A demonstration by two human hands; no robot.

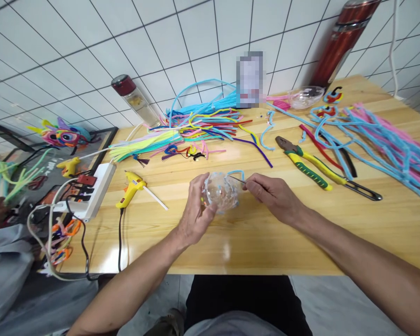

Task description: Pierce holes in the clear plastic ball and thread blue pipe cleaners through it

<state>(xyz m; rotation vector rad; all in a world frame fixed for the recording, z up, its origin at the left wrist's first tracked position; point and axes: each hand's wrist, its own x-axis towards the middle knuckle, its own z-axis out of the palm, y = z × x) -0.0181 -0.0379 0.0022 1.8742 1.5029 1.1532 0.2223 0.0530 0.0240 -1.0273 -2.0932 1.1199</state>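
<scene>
My left hand (195,212) is closed round a clear plastic half-sphere (221,191) just above the wooden table (252,242). A light blue pipe cleaner (236,173) curls along the shell's top rim. My right hand (271,191) pinches a thin dark wire or needle-like piece (236,178) whose tip touches the shell's upper edge. Both forearms reach in from the near edge.
A yellow glue gun (130,189) lies left of the hands, a white power strip (95,191) beyond it. Yellow-handled pliers (306,163) and scissors (350,179) lie to the right. Heaps of coloured pipe cleaners (203,123) cover the back, with a bottle (135,99) and a red flask (341,39).
</scene>
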